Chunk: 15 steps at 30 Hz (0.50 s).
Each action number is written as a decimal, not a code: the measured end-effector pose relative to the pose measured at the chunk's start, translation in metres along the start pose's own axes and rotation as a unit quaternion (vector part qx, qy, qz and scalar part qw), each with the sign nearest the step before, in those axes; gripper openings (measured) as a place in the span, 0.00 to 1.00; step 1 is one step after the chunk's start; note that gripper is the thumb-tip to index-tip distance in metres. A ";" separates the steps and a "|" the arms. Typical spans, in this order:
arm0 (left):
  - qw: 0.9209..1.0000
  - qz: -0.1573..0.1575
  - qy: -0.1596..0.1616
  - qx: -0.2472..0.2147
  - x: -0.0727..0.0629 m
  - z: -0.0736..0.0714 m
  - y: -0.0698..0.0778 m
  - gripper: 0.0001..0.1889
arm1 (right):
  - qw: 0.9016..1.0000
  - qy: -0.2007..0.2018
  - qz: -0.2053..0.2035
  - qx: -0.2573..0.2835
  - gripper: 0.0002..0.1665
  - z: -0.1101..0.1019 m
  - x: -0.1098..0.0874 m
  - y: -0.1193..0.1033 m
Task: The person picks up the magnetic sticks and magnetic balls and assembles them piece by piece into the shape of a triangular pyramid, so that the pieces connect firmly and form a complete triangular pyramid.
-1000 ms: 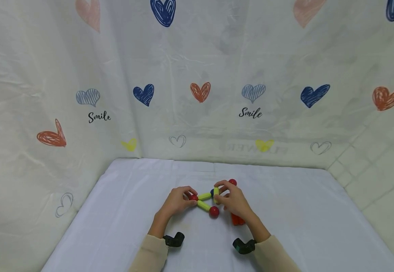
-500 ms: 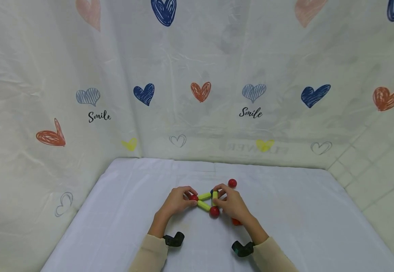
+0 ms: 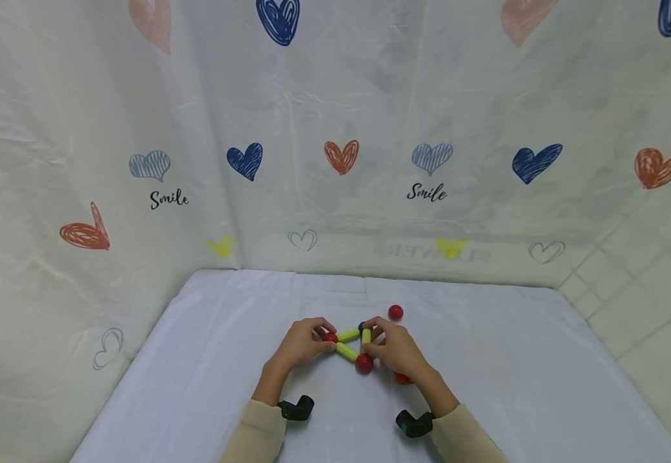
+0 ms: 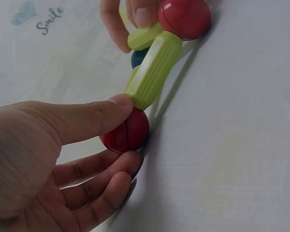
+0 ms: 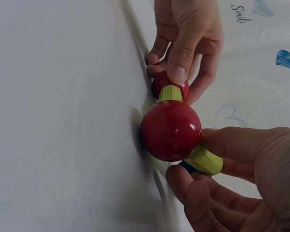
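Three yellow-green rods and their balls form a triangle on the table. My left hand (image 3: 303, 339) pinches the red ball (image 4: 125, 131) at its left corner, thumb on top. From there a near rod (image 4: 154, 70) runs to a second red ball (image 5: 170, 130), and a far rod (image 3: 348, 335) to a dark blue ball (image 4: 140, 58). My right hand (image 3: 395, 347) pinches the third rod (image 3: 366, 339), which lies between the blue ball and the second red ball. Whether both its ends touch the balls I cannot tell; fingers partly cover it.
A loose red ball (image 3: 396, 312) lies beyond the right hand. Orange-red pieces (image 3: 403, 378) sit beneath the right wrist, partly hidden by it. White cloth covers the table (image 3: 486, 360), and a heart-printed curtain (image 3: 370, 212) hangs behind it.
My right hand has brought its rod slightly down and left, in line between the blue ball and the near red ball. The left hand has stayed in place.
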<state>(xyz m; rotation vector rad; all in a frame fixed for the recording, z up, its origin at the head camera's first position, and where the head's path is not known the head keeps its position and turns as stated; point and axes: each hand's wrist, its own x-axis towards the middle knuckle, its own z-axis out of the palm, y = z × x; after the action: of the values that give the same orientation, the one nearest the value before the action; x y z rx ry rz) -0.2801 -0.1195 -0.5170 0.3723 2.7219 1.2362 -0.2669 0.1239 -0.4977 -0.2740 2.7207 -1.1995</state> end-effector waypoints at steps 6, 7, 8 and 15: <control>1.000 -0.001 0.000 0.000 0.000 0.000 0.000 0.12 | 1.000 -0.010 -0.003 -0.015 0.24 0.000 0.001 -0.001; 1.000 -0.001 0.000 0.000 0.000 0.000 0.000 0.12 | 1.000 -0.011 -0.003 -0.016 0.24 0.000 0.000 -0.001; 1.000 0.000 0.000 -0.001 0.000 0.000 0.000 0.12 | 1.000 -0.012 -0.004 -0.018 0.24 0.000 0.000 -0.002; 1.000 -0.004 0.000 -0.003 0.000 0.001 0.000 0.13 | 1.000 -0.009 -0.007 -0.021 0.20 -0.001 -0.002 -0.003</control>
<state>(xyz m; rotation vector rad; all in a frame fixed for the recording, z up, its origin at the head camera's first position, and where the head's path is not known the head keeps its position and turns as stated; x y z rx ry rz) -0.2802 -0.1186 -0.5173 0.3611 2.7172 1.2417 -0.2651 0.1228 -0.4948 -0.3075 2.7359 -1.1383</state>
